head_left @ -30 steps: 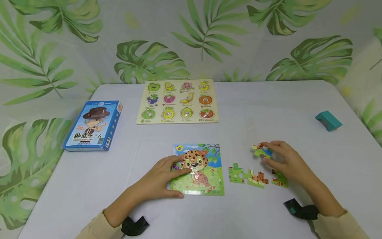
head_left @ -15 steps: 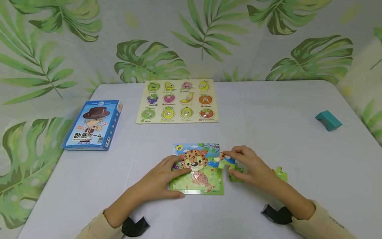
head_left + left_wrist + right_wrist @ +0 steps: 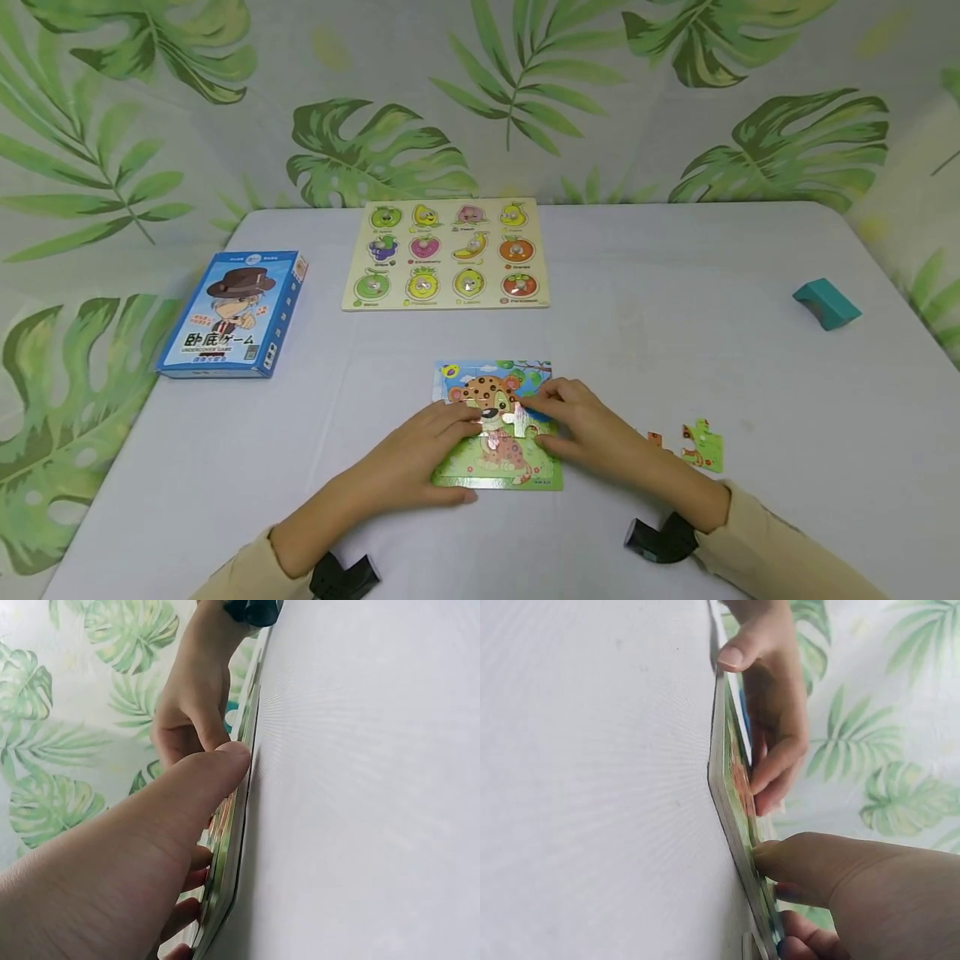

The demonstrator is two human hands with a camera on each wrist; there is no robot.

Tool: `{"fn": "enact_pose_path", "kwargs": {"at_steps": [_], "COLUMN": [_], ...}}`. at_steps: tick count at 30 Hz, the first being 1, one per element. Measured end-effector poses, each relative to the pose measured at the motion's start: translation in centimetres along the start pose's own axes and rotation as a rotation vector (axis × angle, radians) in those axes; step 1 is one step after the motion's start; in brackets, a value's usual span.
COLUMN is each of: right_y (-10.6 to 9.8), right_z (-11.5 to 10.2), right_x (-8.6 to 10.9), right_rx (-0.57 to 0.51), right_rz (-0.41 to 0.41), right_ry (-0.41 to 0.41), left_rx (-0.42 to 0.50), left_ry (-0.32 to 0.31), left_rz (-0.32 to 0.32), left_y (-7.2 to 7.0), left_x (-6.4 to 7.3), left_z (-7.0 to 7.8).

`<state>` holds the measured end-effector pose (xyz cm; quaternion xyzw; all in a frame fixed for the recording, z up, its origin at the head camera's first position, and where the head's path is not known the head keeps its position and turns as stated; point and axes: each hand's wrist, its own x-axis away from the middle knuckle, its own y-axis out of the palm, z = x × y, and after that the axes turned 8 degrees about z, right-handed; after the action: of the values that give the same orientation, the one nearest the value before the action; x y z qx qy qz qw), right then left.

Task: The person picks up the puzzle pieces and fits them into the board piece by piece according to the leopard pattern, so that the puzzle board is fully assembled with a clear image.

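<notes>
A jigsaw board point(image 3: 491, 481) with a cartoon leopard picture lies on the white table, in front of both hands. My left hand point(image 3: 408, 454) rests on its left side, fingers spread over the picture; in the left wrist view the thumb point(image 3: 234, 752) lies along the near edge. Over the right side, my right hand point(image 3: 600, 429) pinches a jigsaw piece point(image 3: 529, 423) between thumb and index finger, down at the picture's surface. The fingers partly cover this piece. In the right wrist view, the right hand point(image 3: 840, 881) is low at the board's side.
Loose jigsaw pieces point(image 3: 703, 446) lie right of the board, partly behind the right forearm. A wooden fruit puzzle point(image 3: 446, 310) sits at the back, a blue game box point(image 3: 232, 317) at the left and a teal block point(image 3: 827, 303) at the far right.
My right hand has carried the jigsaw piece leftward from the loose pieces onto the board's right side. The left hand has stayed on the board, shifting only slightly.
</notes>
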<state>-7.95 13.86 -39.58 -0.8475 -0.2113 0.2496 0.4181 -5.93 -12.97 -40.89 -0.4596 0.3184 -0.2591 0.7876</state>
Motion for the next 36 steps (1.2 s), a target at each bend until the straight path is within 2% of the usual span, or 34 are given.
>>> {"fn": "enact_pose_path", "kwargs": {"at_steps": [10,18,22,26,29,32,36], "right_y": [-0.3,-0.8,-1.0,-1.2,-1.6,-2.5,-3.8], "right_z": [0.1,0.1,0.3,0.5,0.5,0.3,0.2], "right_x": [-0.8,-0.8,-0.2,0.2,0.4,0.8,1.5], "right_rx": [0.022,0.098,0.112,0.018,-0.081,-0.136,-0.150], "right_rz": [-0.059,-0.140,-0.183,-0.177,-0.148,-0.104,-0.024], "right_ry": [-0.037,-0.024,-0.016,0.023,0.090,0.147,0.154], "left_rx": [-0.162,-0.198,-0.187,-0.164,-0.139,-0.067,0.011], "left_ry": [-0.032,-0.055,-0.060,-0.069,-0.068,-0.066,-0.107], "left_rz": [-0.042,-0.067,-0.070,-0.057,-0.041,-0.020,0.025], "left_y": [0.5,0.3,0.2,0.3,0.3,0.1,-0.5], "left_x": [-0.9,-1.3,-1.5,-1.5,-1.3,-1.0,-0.2], "left_z": [0.5,1.0,1.1,1.0,0.6,0.1,-0.5]}}
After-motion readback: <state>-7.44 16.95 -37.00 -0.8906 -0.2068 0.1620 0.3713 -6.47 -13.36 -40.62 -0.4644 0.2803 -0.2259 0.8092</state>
